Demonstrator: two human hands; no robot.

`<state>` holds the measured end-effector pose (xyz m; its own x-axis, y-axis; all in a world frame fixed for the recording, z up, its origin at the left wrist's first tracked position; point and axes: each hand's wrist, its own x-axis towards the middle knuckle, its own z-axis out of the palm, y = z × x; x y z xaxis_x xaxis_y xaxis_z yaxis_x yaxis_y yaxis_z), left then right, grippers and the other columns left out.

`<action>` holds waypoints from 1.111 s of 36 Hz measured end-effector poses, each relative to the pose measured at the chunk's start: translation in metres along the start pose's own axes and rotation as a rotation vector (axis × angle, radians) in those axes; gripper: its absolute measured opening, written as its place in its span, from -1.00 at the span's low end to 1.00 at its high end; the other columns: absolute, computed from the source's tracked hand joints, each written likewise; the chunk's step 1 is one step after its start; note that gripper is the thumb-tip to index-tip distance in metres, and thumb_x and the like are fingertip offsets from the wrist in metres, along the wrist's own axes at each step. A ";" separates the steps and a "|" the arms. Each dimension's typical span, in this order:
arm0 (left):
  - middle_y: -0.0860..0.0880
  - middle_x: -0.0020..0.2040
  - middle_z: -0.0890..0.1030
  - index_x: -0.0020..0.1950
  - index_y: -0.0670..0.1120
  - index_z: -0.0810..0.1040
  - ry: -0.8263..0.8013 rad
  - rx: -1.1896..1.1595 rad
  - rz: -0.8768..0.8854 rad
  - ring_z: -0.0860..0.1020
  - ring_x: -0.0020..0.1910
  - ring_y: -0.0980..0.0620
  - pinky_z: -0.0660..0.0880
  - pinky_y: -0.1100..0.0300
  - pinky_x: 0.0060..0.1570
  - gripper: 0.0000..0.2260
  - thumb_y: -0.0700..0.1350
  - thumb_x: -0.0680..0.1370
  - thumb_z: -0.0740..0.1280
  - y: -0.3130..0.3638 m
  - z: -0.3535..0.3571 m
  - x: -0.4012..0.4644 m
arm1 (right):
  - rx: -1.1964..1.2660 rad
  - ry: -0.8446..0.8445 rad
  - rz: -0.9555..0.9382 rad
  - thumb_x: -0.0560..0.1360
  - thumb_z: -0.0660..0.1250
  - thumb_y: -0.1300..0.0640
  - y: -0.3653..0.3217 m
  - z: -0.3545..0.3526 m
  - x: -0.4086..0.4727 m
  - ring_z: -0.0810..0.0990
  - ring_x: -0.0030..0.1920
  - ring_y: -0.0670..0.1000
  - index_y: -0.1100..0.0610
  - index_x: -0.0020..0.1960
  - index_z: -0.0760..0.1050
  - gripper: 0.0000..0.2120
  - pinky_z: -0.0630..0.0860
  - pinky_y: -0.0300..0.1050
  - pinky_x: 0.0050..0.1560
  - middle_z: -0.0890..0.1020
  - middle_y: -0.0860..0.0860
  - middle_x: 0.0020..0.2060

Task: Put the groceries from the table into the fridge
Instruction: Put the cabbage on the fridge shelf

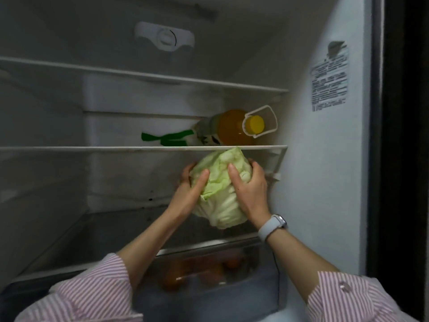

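Note:
A pale green cabbage (221,194) is held inside the open fridge, just under the middle glass shelf (92,148) and above the lowest shelf (130,226), near the right wall. My left hand (189,194) grips its left side. My right hand (249,190), with a white watch on the wrist, grips its right side. The cabbage's far side is hidden behind the shelf edge.
A bottle of amber oil (234,129) with a yellow cap lies on its side on the middle shelf beside a green-marked package (167,138). The clear drawer (209,273) below holds orange produce. The top shelf (139,74) is bare. The fridge's right wall (325,159) is close.

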<state>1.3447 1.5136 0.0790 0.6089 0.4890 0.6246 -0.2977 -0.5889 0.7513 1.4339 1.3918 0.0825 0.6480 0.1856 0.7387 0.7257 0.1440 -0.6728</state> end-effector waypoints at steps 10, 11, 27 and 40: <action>-0.07 0.45 0.25 0.47 -0.01 0.10 -0.026 0.116 -0.144 0.30 0.38 -0.07 0.21 0.05 0.39 -0.32 0.35 0.47 0.06 -0.056 0.005 0.062 | -0.025 -0.088 0.097 0.27 0.30 -0.36 0.047 0.044 0.048 0.54 0.14 0.06 0.07 0.22 0.44 -0.32 0.46 0.04 0.21 0.57 0.06 0.13; -0.06 0.45 0.25 0.47 -0.03 0.09 -0.032 0.108 -0.152 0.29 0.39 -0.06 0.20 0.14 0.37 -0.38 0.26 0.51 0.06 -0.062 0.006 0.064 | -0.034 -0.099 0.089 0.28 0.30 -0.34 0.051 0.046 0.051 0.54 0.15 0.06 0.07 0.22 0.44 -0.33 0.46 0.01 0.21 0.57 0.05 0.13; -0.14 0.42 0.34 0.46 -0.07 0.19 -0.029 0.402 -0.231 0.37 0.34 -0.12 0.30 0.20 0.25 -0.41 0.23 0.54 0.13 -0.059 -0.009 0.046 | -0.279 -0.292 0.049 0.36 0.18 -0.40 0.060 0.045 0.039 0.28 0.38 0.14 0.02 0.47 0.10 -0.18 0.23 0.14 0.38 0.28 0.07 0.41; -0.18 0.38 0.36 0.44 -0.09 0.25 0.163 0.784 -0.091 0.35 0.33 -0.20 0.32 -0.07 0.29 -0.47 0.09 0.52 0.21 0.010 -0.021 -0.101 | -0.275 -0.308 -0.054 0.50 0.24 0.15 0.010 -0.016 -0.073 0.33 0.35 0.19 0.24 0.34 0.33 -0.56 0.24 -0.01 0.38 0.39 0.20 0.33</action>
<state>1.2648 1.4721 0.0279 0.4731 0.6091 0.6365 0.3879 -0.7927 0.4703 1.3974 1.3645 0.0230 0.5380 0.4734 0.6975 0.8186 -0.0960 -0.5663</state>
